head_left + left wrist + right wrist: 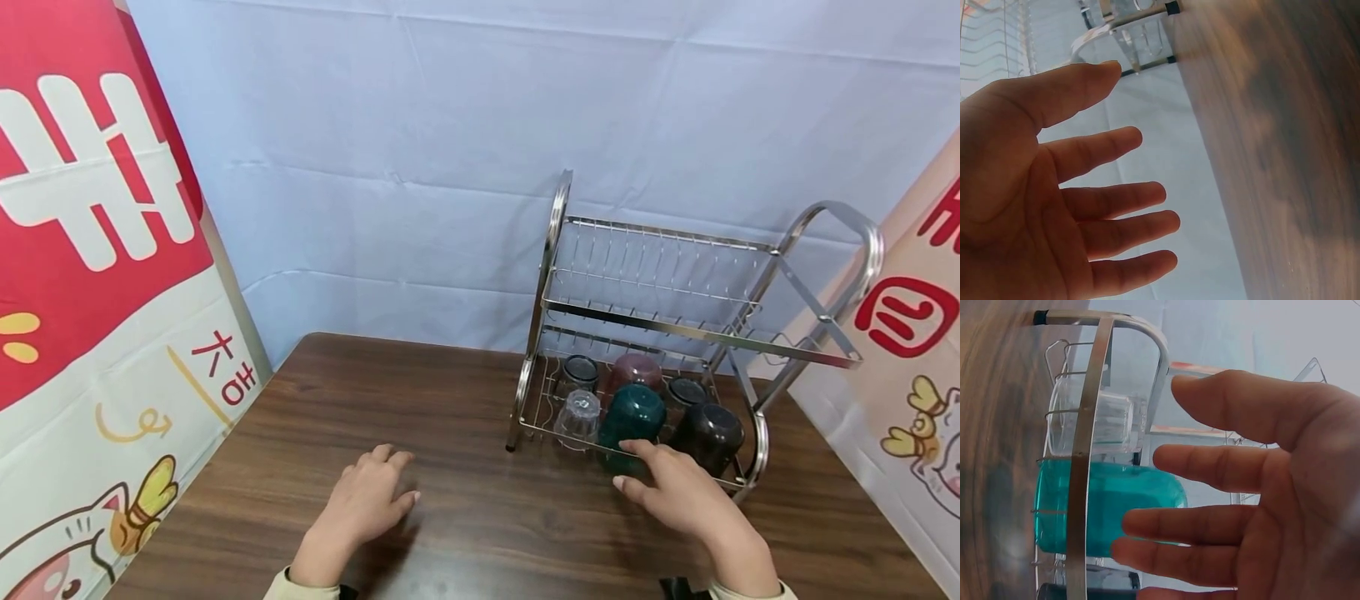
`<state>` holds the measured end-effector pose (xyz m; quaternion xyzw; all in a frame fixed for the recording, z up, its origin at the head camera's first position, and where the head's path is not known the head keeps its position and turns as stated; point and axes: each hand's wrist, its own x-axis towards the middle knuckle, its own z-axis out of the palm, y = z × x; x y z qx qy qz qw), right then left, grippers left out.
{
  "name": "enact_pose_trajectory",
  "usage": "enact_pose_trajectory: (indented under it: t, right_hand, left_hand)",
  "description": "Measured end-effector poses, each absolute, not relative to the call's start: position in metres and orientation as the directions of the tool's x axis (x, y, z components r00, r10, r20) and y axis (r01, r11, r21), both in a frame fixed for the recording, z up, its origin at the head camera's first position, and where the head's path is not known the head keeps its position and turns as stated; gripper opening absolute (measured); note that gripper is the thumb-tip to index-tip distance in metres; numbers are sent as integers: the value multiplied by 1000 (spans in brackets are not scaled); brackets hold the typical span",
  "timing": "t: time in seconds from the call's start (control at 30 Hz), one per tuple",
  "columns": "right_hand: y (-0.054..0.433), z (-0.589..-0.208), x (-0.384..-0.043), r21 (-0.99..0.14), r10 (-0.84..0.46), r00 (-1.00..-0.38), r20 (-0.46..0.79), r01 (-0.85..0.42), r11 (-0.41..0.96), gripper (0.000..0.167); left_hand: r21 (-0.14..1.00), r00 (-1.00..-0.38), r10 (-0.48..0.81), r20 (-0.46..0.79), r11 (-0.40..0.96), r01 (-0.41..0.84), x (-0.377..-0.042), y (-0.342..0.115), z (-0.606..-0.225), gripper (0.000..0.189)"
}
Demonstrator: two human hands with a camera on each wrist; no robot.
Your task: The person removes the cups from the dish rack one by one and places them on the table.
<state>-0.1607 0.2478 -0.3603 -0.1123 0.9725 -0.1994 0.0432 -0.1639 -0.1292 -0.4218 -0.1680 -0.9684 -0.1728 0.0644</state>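
Note:
A two-tier metal dish rack [630, 315] stands at the right of the table, with several upside-down cups on its lower shelf. At the front of that shelf are a teal cup [634, 413], a clear glass [578, 417] and a black cup [708, 437]. Behind them show a pinkish cup [635, 372] and two dark grey glasses. My right hand [677, 492] is just in front of the rack, fingers spread, its fingertips overlapping the teal cup [1107, 509] in the right wrist view. Left of the rack, my left hand [365, 497] hovers over the table, fingers apart and holding nothing.
The brown wooden table [450, 517] ends at a pale blue cloth backdrop [390, 208]. Printed banners hang at the left and right sides. The rack's upper shelf [660, 275] has wire dividers and overhangs the cups.

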Motion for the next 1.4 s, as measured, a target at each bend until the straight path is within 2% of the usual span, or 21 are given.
enact_pose_trajectory:
  t: [0.4, 0.87, 1.17, 1.4]
  right_hand:
    - [233, -356, -174, -390, -287, -957, 53, -284, 876, 49]
    - [214, -358, -194, -294, -288, -948, 135, -316, 902, 40]
    - [204, -367, -210, -271, -318, -924, 211, -368, 889, 39]
    - [198, -373, -220, -206, -300, -922, 247, -352, 913, 36]
  left_hand:
    - [274, -907, 345, 243, 872, 405, -177, -116, -419, 41]
    - [185, -865, 405, 295, 864, 468, -194, -99, -422, 40]
    - [175, -855, 411, 318, 860, 478, -201, -94, -423, 37]
    - [184, -854, 415, 314, 856, 483, -205, -89, -422, 37]
